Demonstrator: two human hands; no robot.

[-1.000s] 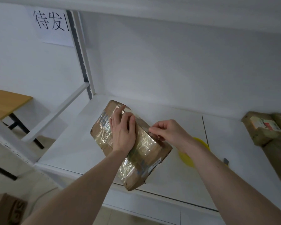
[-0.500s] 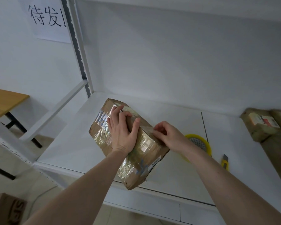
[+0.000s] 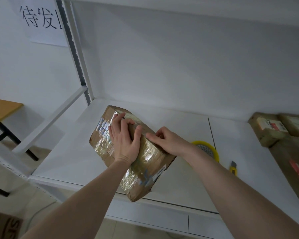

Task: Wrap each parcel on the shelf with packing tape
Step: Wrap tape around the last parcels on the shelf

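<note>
A brown cardboard parcel (image 3: 145, 163), wrapped in shiny clear tape, stands tilted on the white shelf (image 3: 67, 152) with its near corner past the front edge. My left hand (image 3: 123, 140) lies on its upper face, fingers bent over the top ridge and thumb spread to the right. My right hand (image 3: 167, 144) holds the same ridge just to the right, thumb stretched along it and fingers curled over the far side. Behind my right wrist a yellow tape roll (image 3: 209, 149) lies flat on the shelf, partly hidden.
A yellow utility knife (image 3: 233, 169) lies right of the roll. Several brown parcels (image 3: 269, 130) crowd the shelf's right end. A shelf upright (image 3: 72, 54) stands at the left, with a wooden table (image 3: 2, 109) beyond. A cardboard box (image 3: 3, 226) sits on the floor.
My right hand slid left along the parcel's ridge toward my left hand, uncovering the tape roll and the knife. My left hand's fingers bent further over the top edge.
</note>
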